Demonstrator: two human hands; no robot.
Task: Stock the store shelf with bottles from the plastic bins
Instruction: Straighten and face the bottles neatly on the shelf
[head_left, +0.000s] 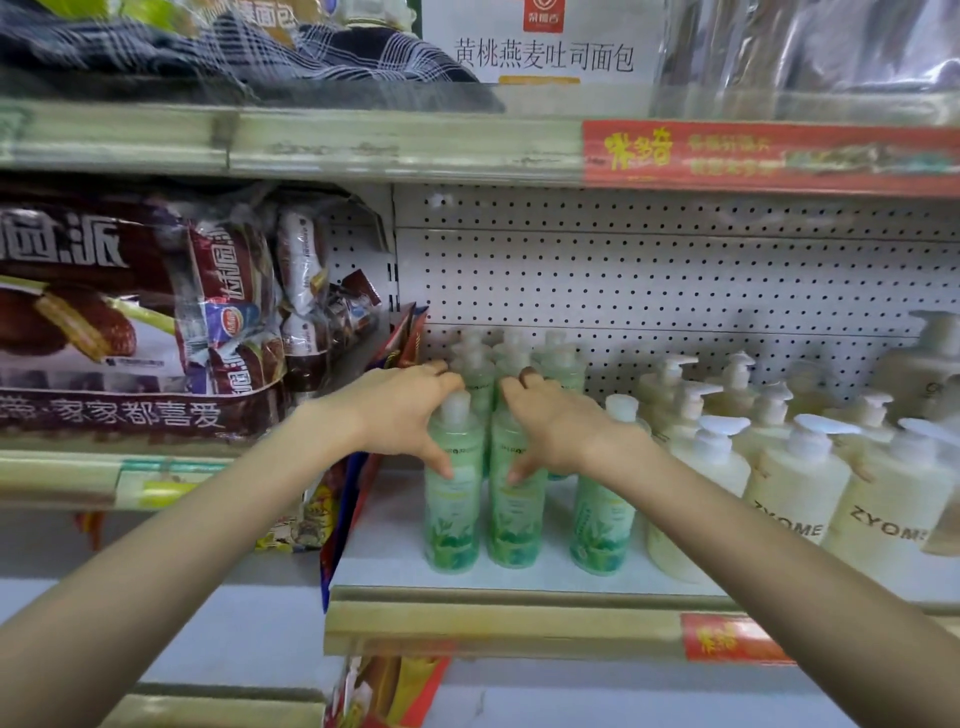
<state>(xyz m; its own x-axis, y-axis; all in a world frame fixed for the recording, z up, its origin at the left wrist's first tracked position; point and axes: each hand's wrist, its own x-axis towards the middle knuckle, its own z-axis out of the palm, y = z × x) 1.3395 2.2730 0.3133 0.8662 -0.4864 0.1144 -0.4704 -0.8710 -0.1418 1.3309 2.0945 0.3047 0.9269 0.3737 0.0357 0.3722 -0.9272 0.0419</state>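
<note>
Two hands, one bottle each: left hand (400, 410) curls round the leftmost green bottle (451, 519), right hand (558, 434) round the second green bottle (514, 525), thumbs down the fronts. Both stand near the shelf (493, 618) front edge, probably getting lined up.

White perforated back panel (675, 270), evenly lit

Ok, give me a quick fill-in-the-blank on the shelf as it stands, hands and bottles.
The left hand grips the left green bottle and the right hand grips the middle green bottle, both in the ____ row.
That row holds ____ green bottles.
The cream bottles stand to their ____.
Cream labels read ____.
Missing words: front, three, right, ZYOME.
</note>
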